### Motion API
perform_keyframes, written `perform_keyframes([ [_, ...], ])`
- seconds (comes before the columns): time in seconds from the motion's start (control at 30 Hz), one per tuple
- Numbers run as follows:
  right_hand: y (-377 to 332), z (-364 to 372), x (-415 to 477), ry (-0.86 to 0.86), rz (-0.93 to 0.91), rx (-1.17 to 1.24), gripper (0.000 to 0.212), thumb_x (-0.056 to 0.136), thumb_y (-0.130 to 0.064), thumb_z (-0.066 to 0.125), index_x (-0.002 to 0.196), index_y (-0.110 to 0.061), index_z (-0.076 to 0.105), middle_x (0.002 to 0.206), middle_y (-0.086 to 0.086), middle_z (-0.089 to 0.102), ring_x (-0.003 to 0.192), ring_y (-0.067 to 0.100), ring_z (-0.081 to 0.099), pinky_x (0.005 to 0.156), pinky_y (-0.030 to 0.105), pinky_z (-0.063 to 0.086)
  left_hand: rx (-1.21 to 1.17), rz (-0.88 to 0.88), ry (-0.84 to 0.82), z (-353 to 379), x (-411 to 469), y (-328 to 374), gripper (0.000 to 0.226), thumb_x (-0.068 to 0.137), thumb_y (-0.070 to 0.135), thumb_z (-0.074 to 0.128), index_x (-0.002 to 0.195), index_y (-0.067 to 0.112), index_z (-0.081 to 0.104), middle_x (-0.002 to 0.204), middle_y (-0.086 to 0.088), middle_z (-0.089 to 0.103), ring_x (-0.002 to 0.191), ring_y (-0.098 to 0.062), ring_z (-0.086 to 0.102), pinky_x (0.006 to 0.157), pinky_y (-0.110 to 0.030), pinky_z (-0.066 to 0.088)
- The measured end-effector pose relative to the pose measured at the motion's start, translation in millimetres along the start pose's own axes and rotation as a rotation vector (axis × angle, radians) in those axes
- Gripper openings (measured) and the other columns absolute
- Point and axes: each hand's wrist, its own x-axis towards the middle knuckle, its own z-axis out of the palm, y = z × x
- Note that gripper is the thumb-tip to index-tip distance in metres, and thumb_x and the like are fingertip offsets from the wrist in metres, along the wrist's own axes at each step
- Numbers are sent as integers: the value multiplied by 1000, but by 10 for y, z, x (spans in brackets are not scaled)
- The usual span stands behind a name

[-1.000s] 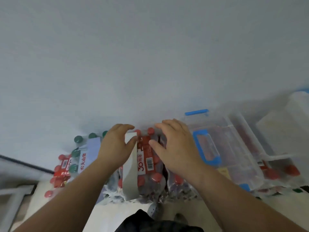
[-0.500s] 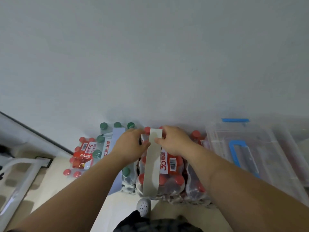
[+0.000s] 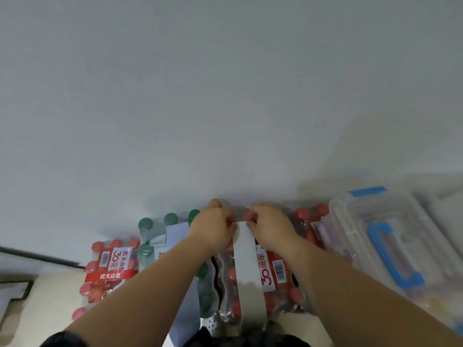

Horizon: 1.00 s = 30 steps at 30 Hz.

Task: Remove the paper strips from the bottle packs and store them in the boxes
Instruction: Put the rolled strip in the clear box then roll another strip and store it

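A shrink-wrapped pack of red-capped bottles (image 3: pixel 280 284) stands on the floor against the wall, straight below me. A grey paper strip (image 3: pixel 246 271) runs over its top from far to near. My left hand (image 3: pixel 213 225) and my right hand (image 3: pixel 270 225) both pinch the strip at its far end, close together. To the left stands a pack of green-capped bottles (image 3: pixel 155 234) with a pale blue strip (image 3: pixel 176 232), and further left another red-capped pack (image 3: pixel 110 269). A clear box with a blue handle (image 3: pixel 390 256) lies to the right.
The grey wall (image 3: pixel 225 96) fills the upper view right behind the packs. More clear boxes (image 3: pixel 446 209) stand at the far right. A dark line and a pale frame (image 3: pixel 15 289) are at the left edge. My dark clothing and a shoe show at the bottom.
Both hands closed in on the far end of the grey strip and now pinch it. The view swung left, so the boxes moved right in frame.
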Motion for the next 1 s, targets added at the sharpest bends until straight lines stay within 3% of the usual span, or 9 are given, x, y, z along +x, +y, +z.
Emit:
perform_keyframes([
  [0.17,-7,26,-152,20,16,48,6,95,-35,60,89,-35,59,95,-6,67,83,18,67,78,43,60,-65,52,-11,-80,-111,15,9,85,17,59,81,23,65,89,1,57,82,-21,60,74,-34,50],
  [0.3,-10,-149,-504,75,-50,235,8,99,-24,61,92,-27,58,91,-3,72,82,14,67,73,30,52,-466,95,13,-252,-408,110,18,85,13,71,73,25,65,71,5,68,67,-14,67,65,-24,53],
  [0.37,-31,-254,-743,92,-62,341,10,99,-22,62,90,-26,59,85,-5,71,75,8,65,66,21,47,-681,118,-31,-333,-584,191,11,89,12,71,80,18,68,73,-2,71,68,-25,71,64,-28,57],
  [0.5,-93,-320,-1145,128,-19,659,9,99,-14,62,91,-17,63,82,6,73,71,12,63,66,29,52,-815,132,-29,-396,-832,350,13,92,11,66,82,19,65,72,-18,70,65,-39,68,64,-46,59],
  [0.63,-140,-358,-1436,145,-6,945,7,97,-7,64,95,-14,66,80,2,73,74,12,66,67,24,55,-879,135,53,-426,-1096,525,18,92,2,64,81,16,65,59,-8,63,55,-20,60,58,-34,56],
  [0.73,-134,-429,-1646,85,-47,1012,12,95,-5,67,101,-15,69,89,10,78,79,19,73,75,36,60,-956,118,119,-445,-1331,648,15,91,-4,63,84,9,65,52,5,58,48,-8,54,49,-19,46],
  [0.87,-52,-473,-1903,75,-153,984,7,95,-2,66,94,-8,69,85,20,74,75,22,64,75,42,55,-1001,80,220,-383,-1683,869,14,89,-6,64,89,7,68,57,-4,59,53,-13,54,53,-24,50],
  [0.93,20,-456,-2044,64,-188,965,8,96,-7,67,94,-14,70,85,24,71,74,23,64,70,42,56,-1024,29,270,-311,-1869,978,16,88,-3,67,93,11,73,64,-18,62,59,-19,58,61,-32,55],
  [1.0,109,-404,-2195,31,-211,941,11,96,-12,68,93,-22,70,79,15,73,69,17,68,61,35,58,-1049,-38,323,-211,-2077,1070,17,88,1,69,94,15,76,77,-28,67,65,-31,63,68,-40,59],
])
